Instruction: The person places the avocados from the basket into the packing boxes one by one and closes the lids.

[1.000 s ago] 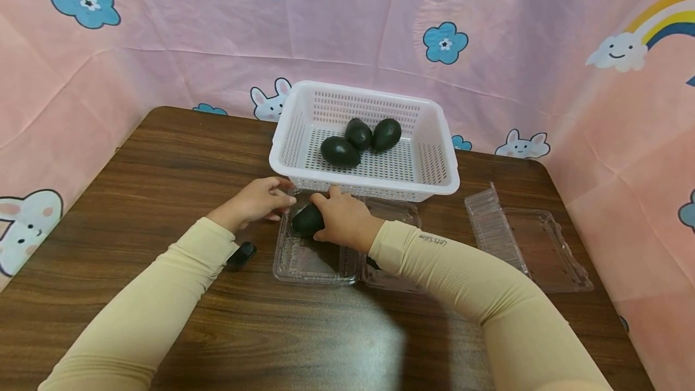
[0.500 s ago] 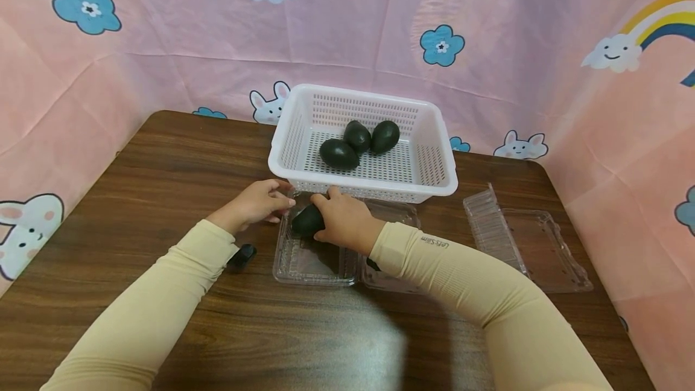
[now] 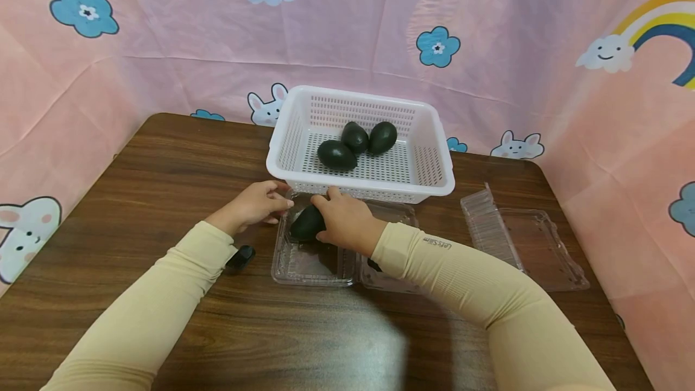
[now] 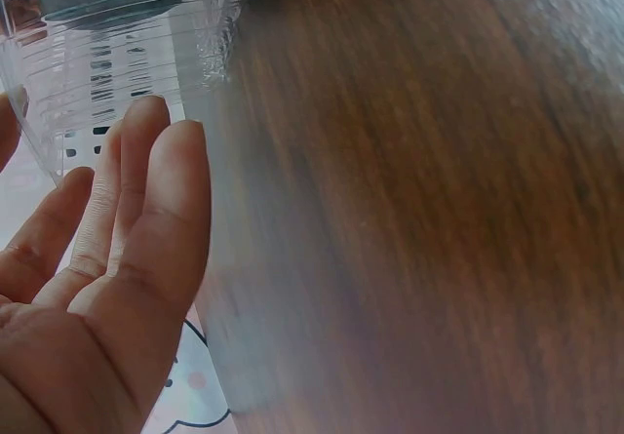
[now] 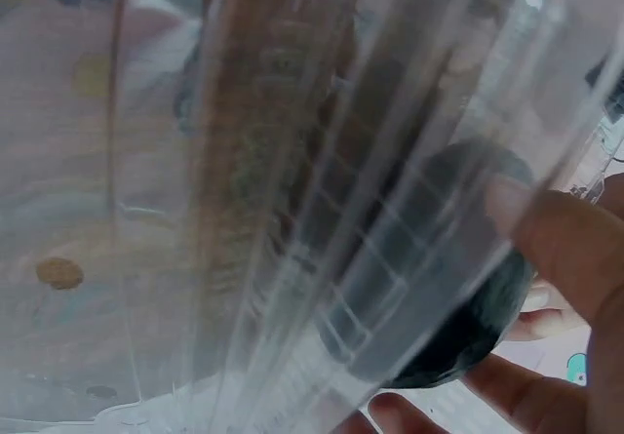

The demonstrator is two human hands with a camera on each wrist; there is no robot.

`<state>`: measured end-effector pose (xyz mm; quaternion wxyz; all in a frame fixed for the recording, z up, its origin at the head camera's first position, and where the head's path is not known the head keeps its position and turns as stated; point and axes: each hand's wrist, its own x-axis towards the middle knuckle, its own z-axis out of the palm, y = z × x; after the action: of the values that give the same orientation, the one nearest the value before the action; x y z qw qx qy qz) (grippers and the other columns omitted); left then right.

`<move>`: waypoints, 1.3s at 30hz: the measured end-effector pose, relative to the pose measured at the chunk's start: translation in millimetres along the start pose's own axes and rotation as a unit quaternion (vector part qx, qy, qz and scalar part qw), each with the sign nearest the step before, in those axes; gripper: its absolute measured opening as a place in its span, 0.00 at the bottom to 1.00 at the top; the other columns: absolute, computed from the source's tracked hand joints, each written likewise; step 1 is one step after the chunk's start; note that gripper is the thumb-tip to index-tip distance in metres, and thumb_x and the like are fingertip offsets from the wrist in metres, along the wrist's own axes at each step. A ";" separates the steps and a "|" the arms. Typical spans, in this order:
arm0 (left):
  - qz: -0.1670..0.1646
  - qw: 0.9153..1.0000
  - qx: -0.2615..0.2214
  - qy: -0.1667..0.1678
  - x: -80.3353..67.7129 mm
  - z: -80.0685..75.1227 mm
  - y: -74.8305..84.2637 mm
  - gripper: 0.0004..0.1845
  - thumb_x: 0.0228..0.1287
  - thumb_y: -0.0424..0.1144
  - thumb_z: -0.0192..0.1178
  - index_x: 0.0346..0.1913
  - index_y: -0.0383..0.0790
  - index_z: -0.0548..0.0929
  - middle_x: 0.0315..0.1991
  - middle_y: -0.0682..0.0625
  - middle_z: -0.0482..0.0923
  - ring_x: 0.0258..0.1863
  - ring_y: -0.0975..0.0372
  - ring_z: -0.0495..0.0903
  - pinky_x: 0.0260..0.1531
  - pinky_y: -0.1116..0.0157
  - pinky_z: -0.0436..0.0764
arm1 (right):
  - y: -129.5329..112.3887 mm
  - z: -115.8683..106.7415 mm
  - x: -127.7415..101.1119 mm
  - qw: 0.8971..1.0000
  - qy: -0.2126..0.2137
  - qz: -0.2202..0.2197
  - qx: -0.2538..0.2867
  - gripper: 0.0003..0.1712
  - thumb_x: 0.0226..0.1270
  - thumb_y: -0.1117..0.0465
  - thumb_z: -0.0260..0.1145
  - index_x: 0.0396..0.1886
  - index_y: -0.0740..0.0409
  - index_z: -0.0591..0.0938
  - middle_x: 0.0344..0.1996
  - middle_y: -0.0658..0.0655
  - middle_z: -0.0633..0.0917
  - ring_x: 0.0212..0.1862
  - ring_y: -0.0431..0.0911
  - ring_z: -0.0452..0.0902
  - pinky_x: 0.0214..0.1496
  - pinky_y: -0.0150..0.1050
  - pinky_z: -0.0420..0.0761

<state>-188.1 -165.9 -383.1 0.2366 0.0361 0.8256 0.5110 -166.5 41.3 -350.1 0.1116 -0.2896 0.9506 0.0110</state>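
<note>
— Pink cloth backdrop (image 3: 347, 29) behind, rabbits and rainbows on it, wood-grain surface (image 3: 260, 330) below. Make the clear box (image 3: 290, 267) our dial's centre: what's on?

— Right hand (image 3: 350, 222) with its fingers curled round an avocado (image 3: 306, 225), towards the box's twelve o'clock end! Resting or held just off the bottom, I can't tell.

— And the left hand (image 3: 252, 205)?

— Ten o'clock, fingers loosely extended, gripping nothing, right by the box's wall; contact is hard to judge.

— Which step, then?

— Placing this one, I'd say. Next calls for a gentle release, then likely a reach to one o'clock, where the white basket (image 3: 442, 184) holds three more avocados (image 3: 336, 155).

— Any lettering?

— "Let'sSlim", as best I can read it, on the right sleeve (image 3: 461, 270). Nothing legible on the second clear box (image 3: 540, 252), three o'clock.
</note>
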 end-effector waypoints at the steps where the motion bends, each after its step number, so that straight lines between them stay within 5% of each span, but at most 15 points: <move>1: -0.001 1.000 0.001 0.000 0.2 0.1 -0.2 0.28 0.72 0.37 0.54 0.69 0.29 0.62 0.55 0.33 0.76 0.48 0.53 0.78 0.44 0.59 0.81 | -0.1 -0.1 -0.2 1.000 -0.001 0.000 0.000 0.40 0.60 0.44 0.70 0.69 0.49 0.67 0.57 0.60 0.72 0.52 0.53 0.78 0.45 0.45 0.82; 39: 0.003 1.000 0.004 0.005 -1.2 0.3 0.6 0.27 0.72 0.37 0.54 0.68 0.29 0.63 0.54 0.34 0.77 0.43 0.57 0.79 0.42 0.60 0.82 | 3.1 -9.8 -29.8 0.998 0.039 -0.043 0.009 0.41 0.58 0.45 0.72 0.70 0.48 0.68 0.59 0.58 0.72 0.55 0.51 0.75 0.45 0.44 0.81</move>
<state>-187.1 -165.7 -382.2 0.2307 0.0370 0.8287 0.5086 -146.1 59.4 -334.1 0.0771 -0.3294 0.9409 -0.0138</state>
